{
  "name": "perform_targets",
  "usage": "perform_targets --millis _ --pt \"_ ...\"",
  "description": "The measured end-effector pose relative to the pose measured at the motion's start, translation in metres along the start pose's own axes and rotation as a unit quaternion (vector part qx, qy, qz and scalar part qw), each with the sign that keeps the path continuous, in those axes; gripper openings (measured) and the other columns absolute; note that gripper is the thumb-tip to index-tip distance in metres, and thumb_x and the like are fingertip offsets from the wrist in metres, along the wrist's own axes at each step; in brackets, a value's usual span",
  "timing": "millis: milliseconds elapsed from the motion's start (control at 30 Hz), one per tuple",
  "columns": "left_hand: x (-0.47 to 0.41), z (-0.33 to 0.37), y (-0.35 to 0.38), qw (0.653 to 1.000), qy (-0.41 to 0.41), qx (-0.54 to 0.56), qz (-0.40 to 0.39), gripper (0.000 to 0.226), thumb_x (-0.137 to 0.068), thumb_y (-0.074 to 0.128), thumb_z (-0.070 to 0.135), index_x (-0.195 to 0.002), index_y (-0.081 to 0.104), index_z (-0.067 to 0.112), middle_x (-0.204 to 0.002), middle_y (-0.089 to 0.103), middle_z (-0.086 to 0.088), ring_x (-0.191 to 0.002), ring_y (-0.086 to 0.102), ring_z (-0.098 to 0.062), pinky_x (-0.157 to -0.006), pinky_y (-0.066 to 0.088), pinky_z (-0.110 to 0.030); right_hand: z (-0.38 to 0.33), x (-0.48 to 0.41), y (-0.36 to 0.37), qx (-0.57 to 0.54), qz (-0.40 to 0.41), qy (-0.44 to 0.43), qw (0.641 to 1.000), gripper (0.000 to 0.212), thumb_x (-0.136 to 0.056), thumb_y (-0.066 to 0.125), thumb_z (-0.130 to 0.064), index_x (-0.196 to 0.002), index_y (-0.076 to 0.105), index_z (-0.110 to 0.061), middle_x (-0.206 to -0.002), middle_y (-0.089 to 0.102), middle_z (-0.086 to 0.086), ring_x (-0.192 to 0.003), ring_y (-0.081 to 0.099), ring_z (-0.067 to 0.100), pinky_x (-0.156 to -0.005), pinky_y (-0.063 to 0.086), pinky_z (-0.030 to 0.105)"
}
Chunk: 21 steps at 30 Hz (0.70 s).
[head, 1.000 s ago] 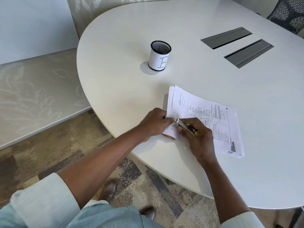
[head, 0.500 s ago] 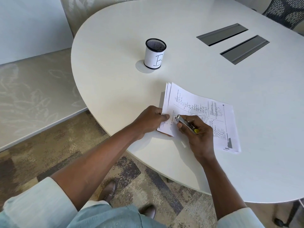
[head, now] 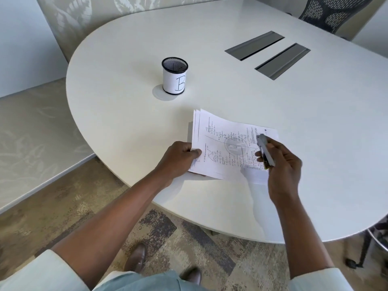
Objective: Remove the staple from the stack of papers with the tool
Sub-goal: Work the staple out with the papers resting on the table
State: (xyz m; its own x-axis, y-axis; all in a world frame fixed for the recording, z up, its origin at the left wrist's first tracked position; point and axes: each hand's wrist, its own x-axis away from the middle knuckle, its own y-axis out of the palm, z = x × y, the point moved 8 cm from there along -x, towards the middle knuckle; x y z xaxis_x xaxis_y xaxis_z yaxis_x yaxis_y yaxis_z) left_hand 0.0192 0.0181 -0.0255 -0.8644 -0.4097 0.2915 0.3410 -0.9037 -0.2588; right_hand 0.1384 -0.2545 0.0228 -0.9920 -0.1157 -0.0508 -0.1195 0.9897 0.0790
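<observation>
A stack of printed papers (head: 226, 143) lies on the white table (head: 231, 85) near its front edge. My left hand (head: 178, 158) pinches the stack's near left corner, thumb on top. My right hand (head: 281, 164) is raised over the right end of the stack and grips a slim grey metal staple tool (head: 265, 150), its tip pointing away from me. The tool's tip is off the paper corner. No staple can be made out.
A black mesh pen cup (head: 174, 76) with a white label marked "B" stands behind the papers. Two grey cable hatches (head: 267, 53) are set into the table farther back. A mesh office chair (head: 333, 11) stands at the far right. My shoes show on the carpet below.
My right hand has lifted the tool away from the near left corner and moved it right, over the stack's right end. My left hand still holds the corner.
</observation>
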Motion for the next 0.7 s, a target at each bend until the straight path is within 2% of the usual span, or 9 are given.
perform_targets --millis 67,133,200,267,400,500,567,633,700 --pt "-0.001 -0.004 -0.002 1.000 -0.002 0.002 0.007 0.030 -0.105 0.067 0.024 -0.093 0.076 -0.001 -0.071 0.063 0.005 -0.067 0.053 -0.016 -0.068 0.038 -0.031 0.001 0.000 -0.025 0.057 0.034 -0.002 0.998 0.025 -0.107 0.062 -0.010 -0.124 0.081 -0.008 -0.108 0.079 0.012 -0.076 0.067 0.018 -0.065 0.050 0.019" --pt "-0.001 -0.004 -0.002 1.000 0.008 0.012 0.008 0.042 -0.100 0.068 0.033 -0.096 0.069 -0.008 -0.072 0.056 0.000 -0.068 0.047 -0.019 -0.072 0.033 -0.034 0.004 0.001 -0.050 0.103 0.066 -0.008 0.992 0.024 -0.108 0.064 -0.013 -0.125 0.081 -0.013 -0.113 0.079 0.013 -0.078 0.069 0.016 -0.068 0.054 0.020" --pt "-0.001 -0.002 -0.002 1.000 0.020 0.019 0.006 0.048 -0.093 0.066 0.041 -0.102 0.072 -0.006 -0.080 0.067 -0.005 -0.074 0.055 -0.018 -0.074 0.038 -0.035 0.007 0.004 -0.074 0.154 0.101 -0.026 0.983 0.021 -0.107 0.068 -0.017 -0.124 0.080 -0.023 -0.120 0.079 0.010 -0.083 0.073 0.017 -0.080 0.060 0.032" --pt "-0.002 -0.002 0.000 1.000 0.022 0.020 0.009 0.042 -0.097 0.068 0.036 -0.102 0.074 -0.005 -0.082 0.071 -0.004 -0.076 0.059 -0.017 -0.074 0.041 -0.033 0.006 0.009 -0.094 0.214 0.138 -0.036 0.966 0.017 -0.105 0.073 -0.024 -0.120 0.078 -0.031 -0.121 0.078 0.005 -0.090 0.076 0.020 -0.089 0.062 0.041" --pt "-0.005 -0.006 0.002 1.000 0.016 0.003 0.016 0.035 -0.104 0.068 0.024 -0.083 0.067 -0.004 -0.068 0.057 0.001 -0.066 0.050 -0.018 -0.069 0.035 -0.033 -0.003 0.021 -0.116 0.332 0.199 -0.070 0.919 0.022 -0.101 0.075 -0.015 -0.122 0.079 -0.016 -0.122 0.072 0.001 -0.095 0.071 0.019 -0.099 0.060 0.043" --pt "-0.006 -0.006 0.006 1.000 0.018 0.004 0.009 0.036 -0.104 0.068 0.022 -0.072 0.065 0.005 -0.067 0.060 0.000 -0.065 0.053 -0.019 -0.069 0.038 -0.032 -0.007 0.025 -0.121 0.394 0.214 -0.103 0.888 0.023 -0.096 0.078 -0.009 -0.119 0.079 -0.010 -0.122 0.073 0.010 -0.099 0.073 0.025 -0.096 0.057 0.034" --pt "-0.005 -0.005 0.005 1.000 0.022 0.004 0.016 0.035 -0.104 0.068 0.021 -0.072 0.068 0.007 -0.068 0.064 0.003 -0.068 0.059 -0.018 -0.066 0.041 -0.029 -0.006 0.026 -0.120 0.409 0.212 -0.110 0.881 0.024 -0.094 0.079 -0.008 -0.118 0.079 -0.010 -0.121 0.073 0.012 -0.101 0.074 0.029 -0.094 0.057 0.036" --pt "-0.003 -0.001 0.005 0.999 0.032 0.000 0.018 0.030 -0.105 0.068 0.022 -0.079 0.075 0.009 -0.073 0.072 0.007 -0.072 0.067 -0.015 -0.064 0.046 -0.026 -0.004 0.025 -0.122 0.424 0.216 -0.106 0.873 0.024 -0.092 0.080 -0.009 -0.116 0.079 -0.010 -0.120 0.073 0.013 -0.100 0.074 0.033 -0.093 0.058 0.040" --pt "0.001 0.003 0.004 0.999 0.037 0.001 0.015 0.024 -0.100 0.072 0.029 -0.092 0.081 0.008 -0.089 0.083 0.002 -0.085 0.076 -0.025 -0.078 0.058 -0.033 0.000 0.025 -0.123 0.441 0.220 -0.096 0.865 0.025 -0.092 0.079 -0.010 -0.117 0.079 -0.010 -0.120 0.073 0.013 -0.105 0.073 0.035 -0.093 0.056 0.040"
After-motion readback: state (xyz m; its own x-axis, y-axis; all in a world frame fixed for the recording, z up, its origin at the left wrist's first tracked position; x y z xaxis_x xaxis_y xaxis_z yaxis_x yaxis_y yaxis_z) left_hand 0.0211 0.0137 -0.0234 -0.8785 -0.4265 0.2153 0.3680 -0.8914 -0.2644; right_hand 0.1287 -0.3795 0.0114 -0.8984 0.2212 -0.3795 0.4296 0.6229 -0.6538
